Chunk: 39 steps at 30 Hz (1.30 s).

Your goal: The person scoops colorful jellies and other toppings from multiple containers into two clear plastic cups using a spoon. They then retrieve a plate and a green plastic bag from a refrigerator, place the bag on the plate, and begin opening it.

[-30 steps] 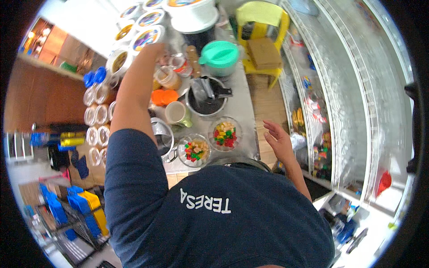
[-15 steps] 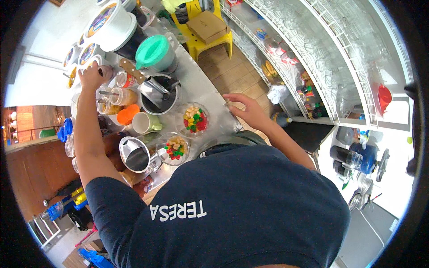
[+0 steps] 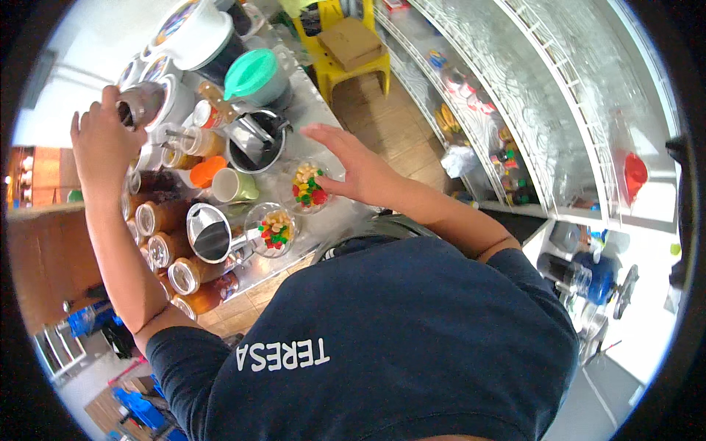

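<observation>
Brownish jar pinched between left hand's fingers; right hand, fingers spread, over bowl

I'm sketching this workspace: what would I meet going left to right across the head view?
Clear round jar → pale green mug → farther clear bowl of colourful cubes → crumpled white bundle → red rounded object.

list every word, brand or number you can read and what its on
Dark blue shirt: white lettering, upside down; legible, but I won't copy it out.
Large white tub: coloured lid label, too blurred to read.
Small jar with red label: print too small to read.
Dark jar at the left hand: no readable text.
</observation>
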Each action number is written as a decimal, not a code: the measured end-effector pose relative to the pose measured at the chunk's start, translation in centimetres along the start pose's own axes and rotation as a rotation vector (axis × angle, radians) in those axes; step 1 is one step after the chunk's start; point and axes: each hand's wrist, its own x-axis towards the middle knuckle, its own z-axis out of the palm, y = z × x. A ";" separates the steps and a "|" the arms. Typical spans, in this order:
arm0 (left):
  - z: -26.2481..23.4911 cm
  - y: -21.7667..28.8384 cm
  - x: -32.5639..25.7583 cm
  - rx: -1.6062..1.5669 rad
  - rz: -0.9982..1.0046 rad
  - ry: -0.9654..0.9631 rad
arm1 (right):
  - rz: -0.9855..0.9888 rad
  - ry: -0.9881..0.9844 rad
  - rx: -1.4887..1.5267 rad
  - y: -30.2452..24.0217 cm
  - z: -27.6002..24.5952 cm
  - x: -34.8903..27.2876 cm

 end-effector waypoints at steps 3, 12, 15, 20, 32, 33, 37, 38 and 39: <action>-4.4 3.7 -3.8 -0.156 0.112 0.147 | -0.063 0.094 -0.012 -1.7 -0.6 1.5; -6.0 18.0 -8.2 -0.641 0.458 0.092 | -0.109 0.196 -0.055 0.8 -2.2 0.4; -5.2 19.8 -9.3 -0.616 0.382 0.128 | -0.062 0.172 0.064 3.6 -2.8 -1.4; -3.1 20.7 -11.3 -1.342 0.165 -0.421 | 0.180 0.097 0.306 6.4 -3.2 -4.0; -3.0 23.5 -16.4 -1.360 0.300 0.088 | -0.192 0.129 0.131 7.0 -2.8 -3.4; -3.1 23.4 -16.4 -1.288 0.334 0.103 | -0.197 0.111 0.145 7.0 -2.9 -3.2; -2.9 23.5 -16.4 -1.236 0.338 0.066 | -0.221 0.070 0.087 6.4 -2.7 -2.7; -2.8 23.6 -16.6 -1.262 0.281 0.051 | -0.203 0.062 0.088 6.3 -2.6 -2.7; -2.8 23.5 -16.8 -1.286 0.229 0.021 | -0.185 0.048 0.084 6.2 -2.5 -2.7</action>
